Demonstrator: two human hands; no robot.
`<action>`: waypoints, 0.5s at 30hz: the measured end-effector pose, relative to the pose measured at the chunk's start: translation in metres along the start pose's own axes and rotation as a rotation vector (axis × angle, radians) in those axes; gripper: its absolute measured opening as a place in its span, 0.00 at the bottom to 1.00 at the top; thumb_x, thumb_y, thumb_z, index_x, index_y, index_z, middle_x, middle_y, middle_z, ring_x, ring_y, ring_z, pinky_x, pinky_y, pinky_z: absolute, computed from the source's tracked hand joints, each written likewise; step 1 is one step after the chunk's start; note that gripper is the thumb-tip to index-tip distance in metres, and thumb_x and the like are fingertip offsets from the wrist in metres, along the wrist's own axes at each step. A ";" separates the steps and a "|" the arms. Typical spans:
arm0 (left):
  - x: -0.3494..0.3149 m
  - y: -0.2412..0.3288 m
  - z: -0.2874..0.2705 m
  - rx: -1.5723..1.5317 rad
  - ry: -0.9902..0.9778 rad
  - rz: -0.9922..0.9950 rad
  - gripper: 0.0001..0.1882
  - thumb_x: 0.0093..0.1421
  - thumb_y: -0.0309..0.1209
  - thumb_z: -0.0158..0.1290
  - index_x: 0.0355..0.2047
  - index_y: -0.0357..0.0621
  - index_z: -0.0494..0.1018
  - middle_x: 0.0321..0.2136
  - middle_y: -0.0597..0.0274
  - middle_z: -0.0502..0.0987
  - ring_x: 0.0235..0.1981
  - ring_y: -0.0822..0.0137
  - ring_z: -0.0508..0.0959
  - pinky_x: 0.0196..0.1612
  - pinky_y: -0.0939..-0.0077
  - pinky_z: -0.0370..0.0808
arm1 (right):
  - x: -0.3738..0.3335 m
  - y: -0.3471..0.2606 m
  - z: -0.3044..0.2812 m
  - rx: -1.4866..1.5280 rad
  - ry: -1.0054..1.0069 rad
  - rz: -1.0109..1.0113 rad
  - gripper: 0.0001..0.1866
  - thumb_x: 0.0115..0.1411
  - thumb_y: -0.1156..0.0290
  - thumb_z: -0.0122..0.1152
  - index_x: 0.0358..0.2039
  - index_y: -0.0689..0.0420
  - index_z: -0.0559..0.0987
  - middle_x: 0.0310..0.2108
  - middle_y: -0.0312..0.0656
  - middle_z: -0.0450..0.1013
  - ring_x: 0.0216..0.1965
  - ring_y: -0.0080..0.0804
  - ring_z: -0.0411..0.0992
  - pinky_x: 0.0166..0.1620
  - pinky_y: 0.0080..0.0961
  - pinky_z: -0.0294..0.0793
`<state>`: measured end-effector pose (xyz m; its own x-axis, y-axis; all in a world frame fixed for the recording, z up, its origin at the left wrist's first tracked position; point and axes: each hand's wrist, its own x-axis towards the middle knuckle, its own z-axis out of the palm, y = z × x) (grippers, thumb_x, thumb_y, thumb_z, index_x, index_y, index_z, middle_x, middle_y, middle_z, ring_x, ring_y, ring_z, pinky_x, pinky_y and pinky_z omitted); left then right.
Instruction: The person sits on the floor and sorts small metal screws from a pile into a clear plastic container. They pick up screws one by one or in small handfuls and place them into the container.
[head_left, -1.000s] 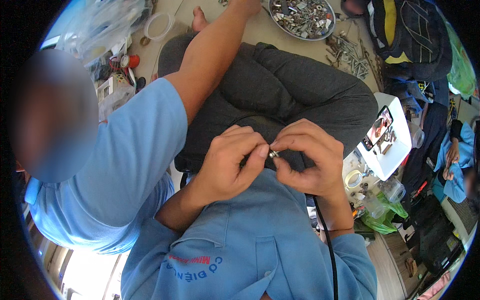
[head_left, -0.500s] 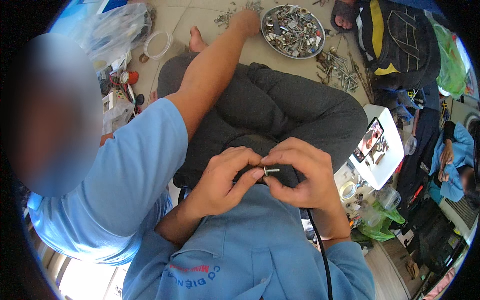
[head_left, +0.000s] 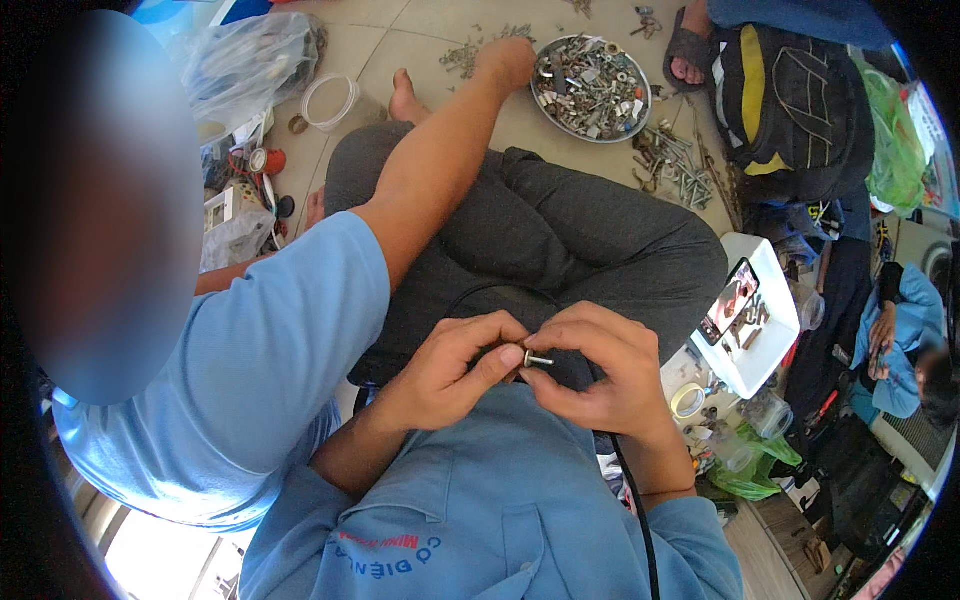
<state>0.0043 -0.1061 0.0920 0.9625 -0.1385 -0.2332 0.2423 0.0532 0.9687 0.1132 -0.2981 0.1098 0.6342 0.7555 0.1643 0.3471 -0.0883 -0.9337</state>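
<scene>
A small silver bolt [head_left: 541,360] with a wide flat head or washer is held above my lap, its shank pointing right. My left hand [head_left: 455,365] pinches it at the head end between thumb and forefinger. From the other side, the thumb and forefinger of my right hand [head_left: 612,362] curve around the bolt, their tips close to its head. Whether those right fingertips press on the bolt or only sit beside it is hard to see.
A co-worker's hand [head_left: 507,62] reaches beside a round metal bowl [head_left: 590,138] of mixed hardware. Loose bolts [head_left: 680,165] lie on the floor nearby. To my right are a white tray [head_left: 775,345] with a phone [head_left: 730,302], a tape roll [head_left: 688,401] and a black bag [head_left: 800,100].
The whole view has shifted slightly, so the surroundings and my hands sit lower in the picture. The bolt stays between my hands, its shank tipped a little differently.
</scene>
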 end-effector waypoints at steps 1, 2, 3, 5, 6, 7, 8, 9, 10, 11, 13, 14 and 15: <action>0.000 -0.002 -0.001 0.028 -0.005 0.000 0.14 0.72 0.35 0.50 0.40 0.34 0.75 0.29 0.54 0.78 0.31 0.63 0.80 0.38 0.71 0.75 | 0.001 -0.001 0.001 -0.001 0.007 0.004 0.15 0.46 0.79 0.76 0.36 0.59 0.82 0.33 0.44 0.78 0.32 0.40 0.80 0.35 0.31 0.80; -0.001 -0.004 -0.001 0.057 -0.009 0.001 0.14 0.73 0.35 0.50 0.40 0.34 0.74 0.29 0.55 0.78 0.31 0.64 0.80 0.37 0.71 0.75 | 0.001 -0.002 0.002 -0.003 0.009 0.008 0.15 0.46 0.79 0.76 0.36 0.59 0.82 0.33 0.44 0.78 0.32 0.40 0.80 0.35 0.31 0.80; -0.001 -0.006 -0.002 0.086 -0.011 0.001 0.13 0.73 0.35 0.50 0.41 0.34 0.74 0.29 0.55 0.78 0.30 0.64 0.80 0.37 0.71 0.75 | 0.002 -0.002 0.003 -0.003 0.010 0.012 0.15 0.46 0.79 0.76 0.36 0.59 0.82 0.33 0.44 0.78 0.32 0.40 0.80 0.35 0.31 0.80; 0.002 -0.005 0.002 0.084 0.057 0.091 0.13 0.72 0.34 0.50 0.40 0.34 0.74 0.29 0.55 0.77 0.30 0.65 0.79 0.36 0.71 0.74 | 0.002 -0.003 0.003 -0.020 0.013 0.024 0.15 0.47 0.79 0.75 0.36 0.59 0.82 0.32 0.45 0.78 0.31 0.40 0.80 0.35 0.31 0.80; 0.002 -0.004 0.002 0.087 0.094 0.133 0.12 0.72 0.33 0.50 0.40 0.34 0.74 0.28 0.55 0.77 0.29 0.66 0.79 0.36 0.72 0.74 | 0.002 -0.003 0.003 -0.033 0.015 0.030 0.14 0.47 0.79 0.75 0.36 0.59 0.82 0.32 0.45 0.78 0.31 0.40 0.80 0.34 0.31 0.80; 0.001 -0.004 0.001 0.094 0.088 0.149 0.12 0.72 0.33 0.51 0.40 0.34 0.74 0.28 0.55 0.77 0.29 0.66 0.79 0.36 0.71 0.74 | 0.003 -0.003 0.003 -0.045 0.017 0.036 0.14 0.47 0.79 0.75 0.36 0.59 0.82 0.32 0.45 0.78 0.31 0.40 0.80 0.34 0.31 0.80; 0.001 -0.006 0.000 0.101 0.081 0.165 0.12 0.72 0.33 0.51 0.41 0.34 0.74 0.29 0.55 0.78 0.30 0.66 0.79 0.36 0.71 0.74 | 0.004 -0.003 0.002 -0.046 0.016 0.024 0.14 0.47 0.79 0.75 0.35 0.59 0.82 0.32 0.45 0.78 0.31 0.40 0.80 0.34 0.31 0.80; 0.001 -0.007 -0.001 0.104 0.070 0.182 0.12 0.72 0.33 0.51 0.41 0.34 0.74 0.29 0.55 0.78 0.30 0.66 0.79 0.35 0.71 0.74 | 0.003 -0.002 0.001 -0.050 0.016 0.017 0.14 0.47 0.79 0.75 0.35 0.59 0.82 0.32 0.45 0.78 0.31 0.40 0.80 0.34 0.31 0.80; 0.001 -0.008 -0.002 0.093 0.047 0.152 0.12 0.72 0.33 0.52 0.41 0.34 0.75 0.29 0.55 0.78 0.30 0.65 0.79 0.36 0.71 0.75 | 0.003 -0.002 0.001 -0.055 0.017 0.009 0.13 0.47 0.79 0.75 0.35 0.59 0.82 0.31 0.45 0.78 0.31 0.40 0.80 0.34 0.31 0.80; 0.000 -0.008 -0.004 0.083 0.025 0.122 0.12 0.71 0.33 0.52 0.40 0.34 0.75 0.30 0.56 0.78 0.30 0.65 0.80 0.36 0.72 0.75 | 0.004 -0.002 0.001 -0.050 0.019 0.014 0.13 0.47 0.78 0.75 0.35 0.59 0.82 0.31 0.45 0.78 0.31 0.40 0.80 0.34 0.31 0.80; 0.000 -0.007 -0.003 0.056 0.043 0.093 0.12 0.71 0.33 0.52 0.40 0.34 0.75 0.30 0.56 0.78 0.30 0.65 0.80 0.36 0.71 0.75 | 0.005 -0.002 0.002 -0.042 0.022 0.024 0.13 0.47 0.78 0.76 0.35 0.59 0.82 0.31 0.45 0.78 0.31 0.40 0.80 0.35 0.31 0.80; 0.000 -0.005 0.002 0.040 0.083 0.094 0.12 0.72 0.33 0.52 0.39 0.34 0.75 0.30 0.56 0.78 0.30 0.64 0.80 0.35 0.71 0.75 | 0.005 -0.002 0.003 -0.037 0.019 0.020 0.13 0.47 0.78 0.76 0.35 0.59 0.82 0.32 0.45 0.78 0.32 0.40 0.80 0.35 0.31 0.80; 0.000 -0.005 0.002 0.038 0.093 0.107 0.12 0.72 0.33 0.51 0.39 0.34 0.75 0.30 0.56 0.78 0.30 0.64 0.80 0.35 0.71 0.74 | 0.005 -0.002 0.003 -0.034 0.017 0.016 0.14 0.47 0.78 0.76 0.35 0.59 0.82 0.32 0.45 0.78 0.32 0.40 0.80 0.35 0.31 0.80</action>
<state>0.0032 -0.1086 0.0872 0.9902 -0.0418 -0.1333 0.1345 0.0254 0.9906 0.1136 -0.2924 0.1112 0.6515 0.7427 0.1548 0.3596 -0.1226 -0.9250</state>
